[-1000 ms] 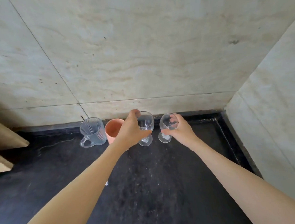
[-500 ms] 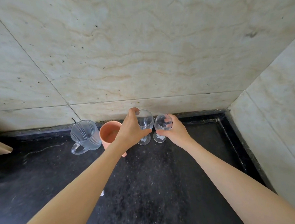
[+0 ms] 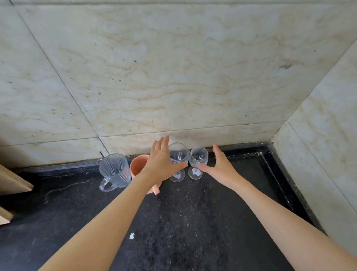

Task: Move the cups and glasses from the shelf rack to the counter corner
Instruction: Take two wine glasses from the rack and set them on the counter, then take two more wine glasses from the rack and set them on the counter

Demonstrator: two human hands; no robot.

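Two clear stemmed glasses stand upright side by side on the black counter (image 3: 198, 226) against the back wall: a larger one (image 3: 179, 155) and a smaller one (image 3: 198, 156) to its right. My left hand (image 3: 161, 163) is open just left of the larger glass, fingers spread, off the glass. Just right of the smaller glass my right hand (image 3: 221, 167) is open too and holds nothing. An orange cup (image 3: 137, 167) stands partly hidden behind my left hand. A ribbed clear glass mug (image 3: 113, 172) is furthest left.
Marble walls meet in a corner at the back right (image 3: 273, 139). The counter has a raised black rim (image 3: 282, 180) along the right side. Pale wooden boards (image 3: 7, 181) stick in from the left edge. A small white scrap (image 3: 132, 236) lies on the counter.
Both hands have let go of the stemmed glasses and spread open beside them. The glasses now stand free on the counter.
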